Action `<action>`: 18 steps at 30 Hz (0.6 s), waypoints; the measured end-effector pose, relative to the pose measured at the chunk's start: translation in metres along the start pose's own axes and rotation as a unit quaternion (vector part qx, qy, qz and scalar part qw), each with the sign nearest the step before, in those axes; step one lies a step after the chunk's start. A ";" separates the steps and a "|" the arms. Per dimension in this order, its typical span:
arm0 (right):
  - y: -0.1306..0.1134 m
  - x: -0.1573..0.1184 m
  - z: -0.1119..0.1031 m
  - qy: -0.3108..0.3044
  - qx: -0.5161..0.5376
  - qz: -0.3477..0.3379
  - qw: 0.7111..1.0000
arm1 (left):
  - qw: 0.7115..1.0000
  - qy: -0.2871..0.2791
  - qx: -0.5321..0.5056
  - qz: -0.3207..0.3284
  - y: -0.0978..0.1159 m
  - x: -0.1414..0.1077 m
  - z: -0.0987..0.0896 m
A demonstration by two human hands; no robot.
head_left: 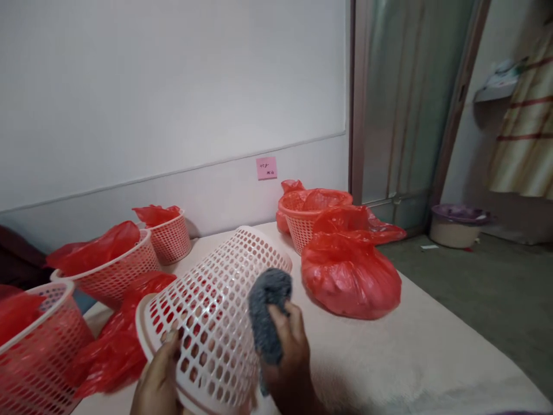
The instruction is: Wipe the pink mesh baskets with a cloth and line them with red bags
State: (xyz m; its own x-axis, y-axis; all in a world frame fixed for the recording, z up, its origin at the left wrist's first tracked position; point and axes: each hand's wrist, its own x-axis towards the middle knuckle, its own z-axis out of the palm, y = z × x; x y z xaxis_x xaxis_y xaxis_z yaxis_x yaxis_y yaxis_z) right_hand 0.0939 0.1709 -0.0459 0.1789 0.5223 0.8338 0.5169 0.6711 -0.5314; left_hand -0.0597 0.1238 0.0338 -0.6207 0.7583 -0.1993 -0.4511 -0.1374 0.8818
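Observation:
A pale pink plastic basket (216, 300) with rows of holes lies tilted on its side in front of me, its rim toward me and its base toward the wall. My left hand (158, 377) grips the rim at the lower left, thumb on the outside; its other fingers are hidden. In my right hand (291, 357) is a bunched grey cloth (270, 311), pressed against the right side of the basket. Just right of the basket sits a full, tied red plastic bag (352, 276).
Several baskets with red bags stand at left, such as a wide basket (108, 276); a loose red bag (125, 334) lies near them. Behind the tied bag is another basket (300, 225). A pink note (266, 168) is on the wall. A tub (455, 227) stands on the floor.

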 end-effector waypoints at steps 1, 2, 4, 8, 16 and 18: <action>0.011 0.003 -0.003 0.019 -0.003 0.041 0.999 | 0.999 0.009 -0.019 -0.031 -0.003 -0.001 0.008; 0.019 0.004 -0.005 0.031 -0.002 0.070 0.997 | 0.998 0.017 -0.032 -0.052 -0.007 -0.001 0.014; 0.030 0.003 -0.008 0.040 0.001 0.104 0.994 | 0.997 0.015 -0.039 -0.068 -0.016 0.004 0.015; 0.038 -0.009 -0.007 0.024 -0.001 0.107 0.994 | 1.000 -0.010 -0.024 -0.016 -0.036 0.025 -0.007; 0.029 -0.039 0.015 0.039 0.046 0.164 0.985 | 0.990 -0.076 -0.108 -0.055 -0.035 0.020 0.002; 0.021 -0.046 0.019 0.030 0.039 0.136 0.989 | 0.982 -0.092 -0.140 -0.088 -0.031 0.013 0.014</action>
State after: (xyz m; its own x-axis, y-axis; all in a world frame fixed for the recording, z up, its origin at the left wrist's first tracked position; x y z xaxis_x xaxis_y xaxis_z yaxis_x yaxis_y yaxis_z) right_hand 0.0805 0.1715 -0.0984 0.3531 0.6587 0.6644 0.3769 0.5499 -0.7454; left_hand -0.0450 0.1471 0.0100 -0.4022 0.8848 -0.2351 -0.7164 -0.1442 0.6826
